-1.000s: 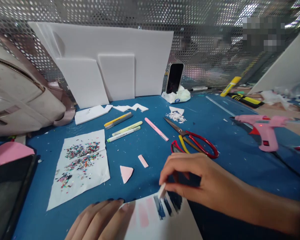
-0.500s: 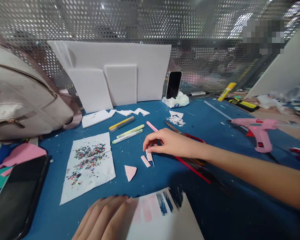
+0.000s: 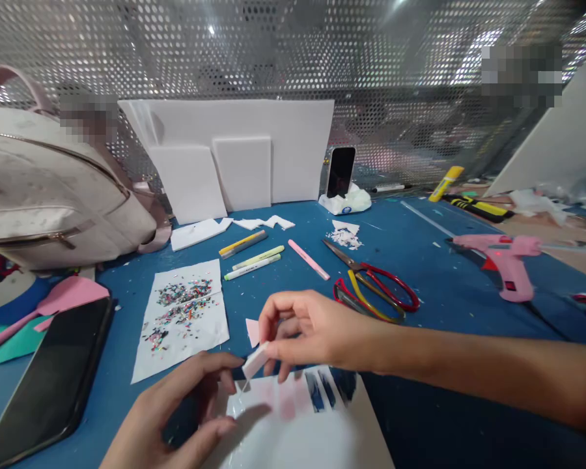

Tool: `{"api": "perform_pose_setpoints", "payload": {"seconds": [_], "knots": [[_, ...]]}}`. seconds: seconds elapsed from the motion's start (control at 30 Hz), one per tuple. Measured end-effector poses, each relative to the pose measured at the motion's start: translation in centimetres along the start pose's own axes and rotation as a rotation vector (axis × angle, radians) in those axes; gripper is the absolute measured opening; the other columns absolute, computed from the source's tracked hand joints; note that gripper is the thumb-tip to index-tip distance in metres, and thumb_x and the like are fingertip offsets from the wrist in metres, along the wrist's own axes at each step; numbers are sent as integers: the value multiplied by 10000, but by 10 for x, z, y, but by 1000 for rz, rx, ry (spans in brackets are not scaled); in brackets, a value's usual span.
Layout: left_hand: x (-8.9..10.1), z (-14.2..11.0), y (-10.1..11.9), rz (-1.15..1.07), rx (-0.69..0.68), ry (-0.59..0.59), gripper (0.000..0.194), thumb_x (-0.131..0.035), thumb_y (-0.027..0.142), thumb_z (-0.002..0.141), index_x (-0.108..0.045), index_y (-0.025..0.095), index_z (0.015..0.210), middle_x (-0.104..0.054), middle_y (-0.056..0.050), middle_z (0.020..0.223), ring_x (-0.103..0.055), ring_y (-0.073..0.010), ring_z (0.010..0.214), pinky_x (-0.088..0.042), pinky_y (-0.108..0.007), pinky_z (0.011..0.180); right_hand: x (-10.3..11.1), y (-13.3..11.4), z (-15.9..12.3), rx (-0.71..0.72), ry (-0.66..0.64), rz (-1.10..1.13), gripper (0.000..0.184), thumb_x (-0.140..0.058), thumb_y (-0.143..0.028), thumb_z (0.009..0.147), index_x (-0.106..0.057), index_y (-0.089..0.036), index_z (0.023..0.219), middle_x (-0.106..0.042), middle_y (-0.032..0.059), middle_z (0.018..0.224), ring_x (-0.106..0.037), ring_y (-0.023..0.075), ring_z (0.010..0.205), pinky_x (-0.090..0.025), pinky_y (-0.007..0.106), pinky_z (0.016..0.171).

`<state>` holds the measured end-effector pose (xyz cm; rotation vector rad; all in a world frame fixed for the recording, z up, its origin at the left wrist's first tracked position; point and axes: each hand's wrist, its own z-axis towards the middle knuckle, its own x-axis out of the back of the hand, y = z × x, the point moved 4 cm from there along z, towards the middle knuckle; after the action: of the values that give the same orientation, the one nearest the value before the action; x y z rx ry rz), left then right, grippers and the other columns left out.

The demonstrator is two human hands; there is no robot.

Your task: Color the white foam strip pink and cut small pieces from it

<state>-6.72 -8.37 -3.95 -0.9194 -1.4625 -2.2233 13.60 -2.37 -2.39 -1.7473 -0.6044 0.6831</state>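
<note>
My right hand (image 3: 317, 332) pinches a small white strip (image 3: 254, 360), which looks like cut foam board, above a white sheet (image 3: 322, 436). A thin, pale thread hangs from the strip's lower end. My left hand (image 3: 176, 410) has its thumb and fingers apart, fingertips close to the strip; whether they touch it I cannot tell. Painted pink stripes (image 3: 287, 398) and dark blue ones (image 3: 316, 391) run along the sheet's far edge. Just behind my right fingers, a pink wedge-shaped piece (image 3: 252, 331) is partly covered.
Beyond my right hand lie red-handled scissors (image 3: 393, 280) and a pink marker (image 3: 308, 259). A pink glue gun (image 3: 510, 260) rests at right. Several markers (image 3: 252, 266) and a paper with sequins (image 3: 144, 352) lie left of centre, a black phone (image 3: 53, 378) at far left.
My right hand has come nearer and lifted the white strip over the sheet. My left hand has risen from lying flat to a spread pose beside it. The scissors are now uncovered.
</note>
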Motion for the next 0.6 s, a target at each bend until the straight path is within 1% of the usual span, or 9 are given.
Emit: {"api": "perform_pose_setpoints", "payload": {"seconds": [0.07,0.13,0.23,0.33,0.43,0.5,0.6], "knots": [[-3,2,-3,-89,40,-77,218,-575,498,921,-641,346,1064,-695,74,792,-664,-93,661,-503,-134,609,-9,5,-2,-7,-23,-10,198,-730,-255,849,-572,-165,926,-648,14,846,-687,120,714,-539,217,631],[-5,2,0,-123,61,-129,147,-596,445,907,-684,329,925,-693,74,745,-659,-95,640,-489,-133,581,-14,7,-3,5,-10,-23,203,-734,-258,841,-566,-173,916,-644,8,833,-680,128,726,-528,210,609],[-5,1,9,-131,141,-120,217,-602,443,902,-695,298,770,-681,59,694,-651,-112,644,-489,-160,600,-17,7,-5,72,32,-24,217,-751,-237,814,-553,-180,885,-627,-6,818,-666,141,781,-539,225,637],[-6,0,18,-164,208,-123,248,-587,454,904,-708,305,748,-671,55,678,-628,-119,639,-478,-179,593,-19,8,-7,91,51,-4,240,-762,-260,803,-546,-179,869,-610,-8,814,-662,148,770,-543,225,600],[-6,0,19,-185,233,-136,228,-584,454,895,-711,321,760,-660,64,675,-598,-104,615,-455,-173,565,-22,12,-12,34,36,52,258,-759,-307,818,-543,-182,883,-637,-5,804,-668,133,708,-508,190,538],[-5,2,19,-178,206,-162,197,-586,427,895,-710,329,778,-671,71,699,-616,-97,641,-468,-166,592,-23,14,-16,10,25,103,259,-751,-321,838,-541,-183,900,-665,-4,797,-671,112,677,-476,162,525],[-6,4,23,-160,146,-223,175,-591,397,897,-709,336,782,-695,72,754,-649,-103,694,-487,-169,621,-23,16,-22,11,14,142,273,-749,-341,851,-541,-178,916,-683,7,803,-678,99,661,-440,140,505]]}}
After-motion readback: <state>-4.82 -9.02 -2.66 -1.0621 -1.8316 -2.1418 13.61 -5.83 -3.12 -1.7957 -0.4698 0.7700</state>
